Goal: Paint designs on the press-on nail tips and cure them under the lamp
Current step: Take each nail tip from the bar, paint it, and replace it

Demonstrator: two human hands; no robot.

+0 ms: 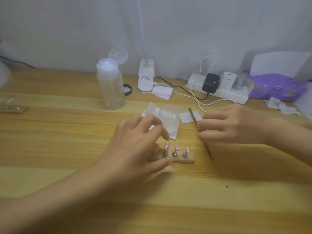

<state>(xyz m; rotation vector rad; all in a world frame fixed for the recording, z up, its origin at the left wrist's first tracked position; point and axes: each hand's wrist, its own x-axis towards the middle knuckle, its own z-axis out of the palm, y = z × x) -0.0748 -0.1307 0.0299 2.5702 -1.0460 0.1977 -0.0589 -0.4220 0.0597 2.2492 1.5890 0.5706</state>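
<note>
Pale wooden table [67, 149] runs under both hands. The right hand [236, 124] pinches a thin metal dotting tool [208, 152], tip down near the wood. The left hand [135, 149] arches loosely, grasping nothing, its thumb against the front edge of the wooden holder [185, 159]. On the holder, pink nail tips [176, 146] stand on metal pegs. A clear cup [169, 119] sits just behind.

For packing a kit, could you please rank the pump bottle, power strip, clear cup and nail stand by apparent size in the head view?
1. pump bottle, power strip: alike, unranked
2. clear cup
3. nail stand, unsure: left hand hides part
</note>
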